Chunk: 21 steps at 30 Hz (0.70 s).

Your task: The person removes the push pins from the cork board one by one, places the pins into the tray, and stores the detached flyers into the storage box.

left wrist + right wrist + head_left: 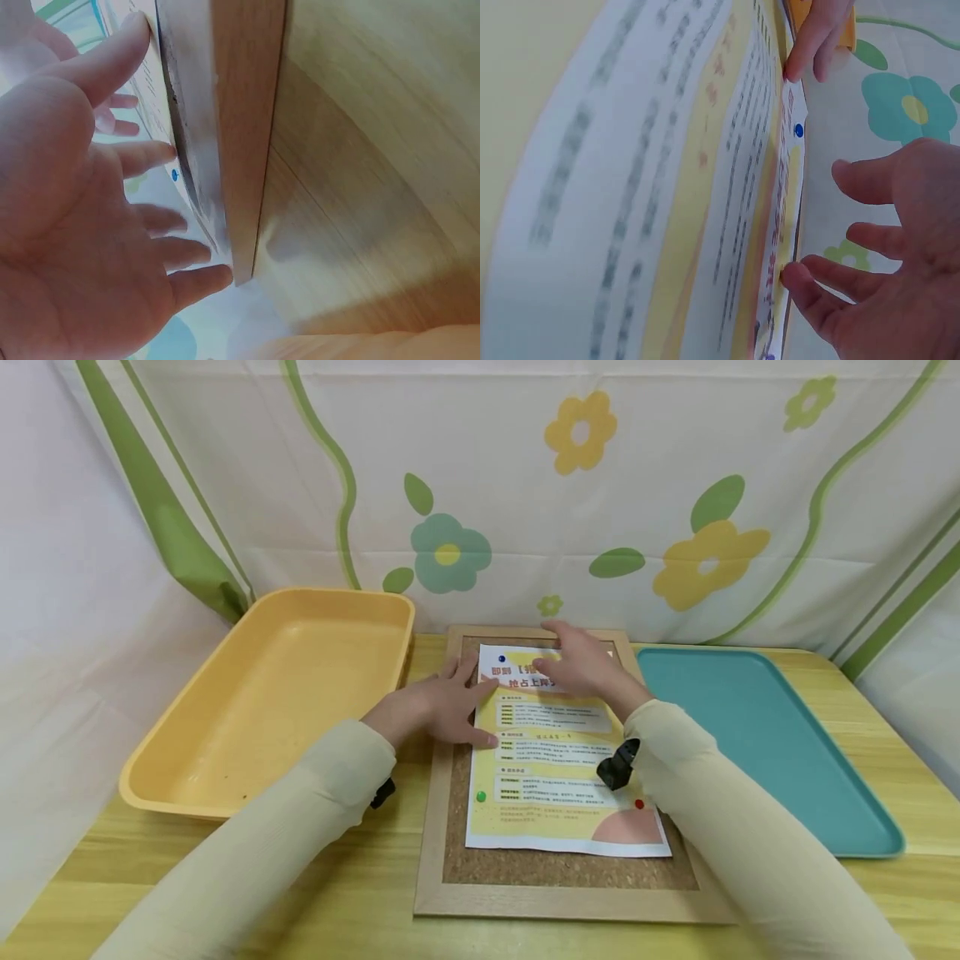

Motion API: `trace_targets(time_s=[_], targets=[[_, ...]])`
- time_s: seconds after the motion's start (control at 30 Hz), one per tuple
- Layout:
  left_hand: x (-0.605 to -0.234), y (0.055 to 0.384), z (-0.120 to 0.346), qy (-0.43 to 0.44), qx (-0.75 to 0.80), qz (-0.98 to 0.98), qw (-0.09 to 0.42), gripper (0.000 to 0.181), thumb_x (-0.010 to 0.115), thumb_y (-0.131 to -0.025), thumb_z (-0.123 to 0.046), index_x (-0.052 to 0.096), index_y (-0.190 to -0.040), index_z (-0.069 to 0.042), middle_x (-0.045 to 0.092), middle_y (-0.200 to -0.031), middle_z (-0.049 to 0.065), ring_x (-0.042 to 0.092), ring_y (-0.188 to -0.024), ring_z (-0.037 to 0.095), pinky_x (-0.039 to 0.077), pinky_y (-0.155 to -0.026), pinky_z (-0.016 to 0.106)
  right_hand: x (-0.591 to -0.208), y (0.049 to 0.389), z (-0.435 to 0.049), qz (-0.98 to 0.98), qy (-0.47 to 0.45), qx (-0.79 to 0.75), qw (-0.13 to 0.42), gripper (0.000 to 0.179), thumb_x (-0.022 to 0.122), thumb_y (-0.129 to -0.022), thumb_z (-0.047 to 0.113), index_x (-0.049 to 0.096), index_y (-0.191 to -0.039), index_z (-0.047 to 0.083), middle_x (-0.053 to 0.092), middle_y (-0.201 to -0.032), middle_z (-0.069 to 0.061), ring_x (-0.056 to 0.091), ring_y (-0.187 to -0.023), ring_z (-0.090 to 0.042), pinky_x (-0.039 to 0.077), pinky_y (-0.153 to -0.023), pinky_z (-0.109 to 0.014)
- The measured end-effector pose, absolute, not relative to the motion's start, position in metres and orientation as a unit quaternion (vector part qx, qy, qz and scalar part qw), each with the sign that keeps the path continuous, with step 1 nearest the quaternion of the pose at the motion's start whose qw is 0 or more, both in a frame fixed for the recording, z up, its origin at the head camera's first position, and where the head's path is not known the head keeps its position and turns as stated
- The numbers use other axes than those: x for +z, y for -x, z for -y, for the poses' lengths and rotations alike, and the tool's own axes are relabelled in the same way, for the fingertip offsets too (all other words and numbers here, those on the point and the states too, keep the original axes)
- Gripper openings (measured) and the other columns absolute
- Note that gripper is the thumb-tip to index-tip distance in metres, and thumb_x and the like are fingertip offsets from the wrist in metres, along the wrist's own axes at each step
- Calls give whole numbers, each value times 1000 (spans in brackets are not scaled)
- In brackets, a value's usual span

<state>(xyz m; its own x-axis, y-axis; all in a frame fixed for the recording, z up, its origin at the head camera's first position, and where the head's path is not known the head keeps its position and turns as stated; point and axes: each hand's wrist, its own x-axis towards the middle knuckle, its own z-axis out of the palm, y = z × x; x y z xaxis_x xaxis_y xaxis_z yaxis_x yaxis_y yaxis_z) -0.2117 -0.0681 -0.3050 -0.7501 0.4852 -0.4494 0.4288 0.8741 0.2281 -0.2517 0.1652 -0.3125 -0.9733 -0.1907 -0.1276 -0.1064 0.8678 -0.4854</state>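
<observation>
A printed yellow-and-white poster point(555, 785) lies on a wood-framed cork board point(570, 868). A blue pushpin point(502, 658) is at its upper left, a green one point(481, 796) at lower left and a red one point(639, 804) at lower right. My left hand point(453, 706) rests with spread fingers along the poster's left edge, thumb and index finger touching the paper. Over the poster's top part reaches my right hand point(581, 664), a fingertip touching the printed sheet point(735, 172) in the right wrist view. The hand partly hides the title. Neither hand grips anything.
To the left stands a deep yellow tray point(266, 597) on the wooden table point(337, 885). A flat teal tray point(765, 752) lies to the right. Behind the board hangs a white flowered curtain point(510, 460). Black straps with devices point(618, 766) sit at the wrists.
</observation>
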Motion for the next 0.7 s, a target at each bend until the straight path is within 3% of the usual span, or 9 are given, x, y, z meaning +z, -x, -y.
trace_targets(time_s=[0.1, 0.3, 0.7], targets=[[-305, 211, 69, -252, 53, -935, 243, 100, 66, -97, -65, 15, -173, -26, -16, -179, 12, -13, -167, 36, 11, -135, 56, -314, 256, -158, -953, 75, -276, 97, 69, 65, -105, 28, 37, -166, 15, 51, -159, -21, 50, -146, -42, 43, -120, -61], [-306, 211, 69, -294, 55, -922, 244, 104, 70, -94, -66, 18, -172, -22, 1, -181, 7, -2, -169, 31, 15, -136, 51, -319, 264, -147, -916, 74, -371, 131, 56, 67, -103, 14, 51, -156, 13, 63, -140, -12, 60, -127, -31, 51, -108, -46], [-306, 209, 72, -301, 77, -914, 263, 108, 72, -94, -62, 13, -173, -18, -4, -181, 6, 0, -169, 27, 16, -136, 46, -332, 278, -138, -861, 63, -476, 171, 37, 63, -104, 8, 64, -141, 11, 67, -130, -11, 63, -115, -25, 51, -103, -38]])
